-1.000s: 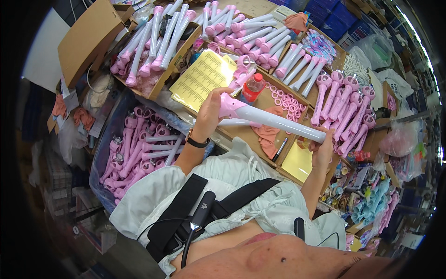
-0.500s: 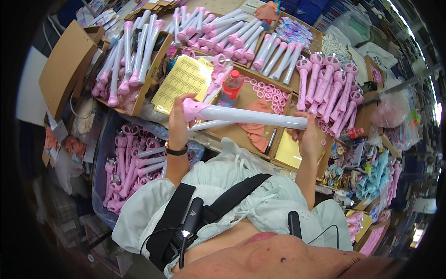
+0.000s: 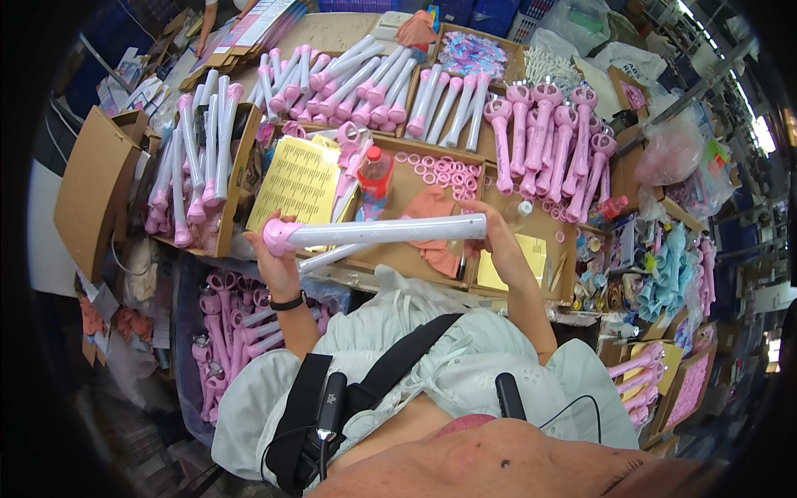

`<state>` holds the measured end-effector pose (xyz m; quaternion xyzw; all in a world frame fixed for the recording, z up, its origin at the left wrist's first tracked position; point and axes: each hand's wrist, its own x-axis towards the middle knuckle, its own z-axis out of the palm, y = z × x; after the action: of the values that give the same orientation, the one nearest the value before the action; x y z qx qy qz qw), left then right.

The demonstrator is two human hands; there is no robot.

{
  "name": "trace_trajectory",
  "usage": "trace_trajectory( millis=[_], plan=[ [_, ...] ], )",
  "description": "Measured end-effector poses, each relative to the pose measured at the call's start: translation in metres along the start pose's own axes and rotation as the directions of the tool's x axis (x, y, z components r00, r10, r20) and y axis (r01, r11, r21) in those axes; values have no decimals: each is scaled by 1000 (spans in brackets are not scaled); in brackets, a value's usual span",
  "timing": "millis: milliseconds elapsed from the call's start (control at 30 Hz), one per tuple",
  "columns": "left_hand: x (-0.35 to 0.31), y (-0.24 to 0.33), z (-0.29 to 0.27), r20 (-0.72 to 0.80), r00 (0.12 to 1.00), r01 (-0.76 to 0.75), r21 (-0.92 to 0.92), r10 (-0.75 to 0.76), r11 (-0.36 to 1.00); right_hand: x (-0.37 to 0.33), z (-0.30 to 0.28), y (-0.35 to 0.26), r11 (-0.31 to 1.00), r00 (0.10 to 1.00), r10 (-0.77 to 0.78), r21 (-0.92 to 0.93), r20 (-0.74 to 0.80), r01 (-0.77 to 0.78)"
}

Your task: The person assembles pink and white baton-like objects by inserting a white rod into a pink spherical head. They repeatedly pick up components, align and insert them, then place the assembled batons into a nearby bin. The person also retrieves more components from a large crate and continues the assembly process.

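A white plastic tube with a pink flared end (image 3: pixel 374 231), like a toy wand handle, lies level between my two hands above the near edge of the workbench. My left hand (image 3: pixel 280 270) is closed around the pink end. At the plain white end, my right hand (image 3: pixel 501 251) pinches the tip between thumb and fingers. Under it a second white tube (image 3: pixel 336 256) slants toward my left hand. Just behind are a red-capped bottle (image 3: pixel 375 176), an orange cloth (image 3: pixel 427 212) and a yellow printed sheet (image 3: pixel 292 187).
Pink-and-white tubes (image 3: pixel 349 87) fill boxes at the back and left. Pink handles (image 3: pixel 544 137) stand to the right beside loose pink rings (image 3: pixel 444 170). A blue-lined bin of pink parts (image 3: pixel 220 319) sits by my left side. A co-worker's arm (image 3: pixel 207 25) shows at the far left.
My view has shifted, so the bench appears further left and lower. Both hands still hold the tube, slightly further left in the picture. A co-worker's arm has come into view.
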<state>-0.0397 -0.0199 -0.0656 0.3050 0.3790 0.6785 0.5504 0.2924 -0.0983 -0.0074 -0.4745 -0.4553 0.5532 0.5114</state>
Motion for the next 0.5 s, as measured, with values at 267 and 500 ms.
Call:
trace_trajectory(
  millis=[267, 500],
  plan=[
    [22, -4, 13, -244, 965, -199, -426, 99, 883, 1, 36, 37, 951, 989, 19, -309, 144, 27],
    [-2, -12, 74, -74, 966, -258, -333, 248, 907, 12, 54, 68, 980, 991, -11, -193, 137, 38]
  ],
)
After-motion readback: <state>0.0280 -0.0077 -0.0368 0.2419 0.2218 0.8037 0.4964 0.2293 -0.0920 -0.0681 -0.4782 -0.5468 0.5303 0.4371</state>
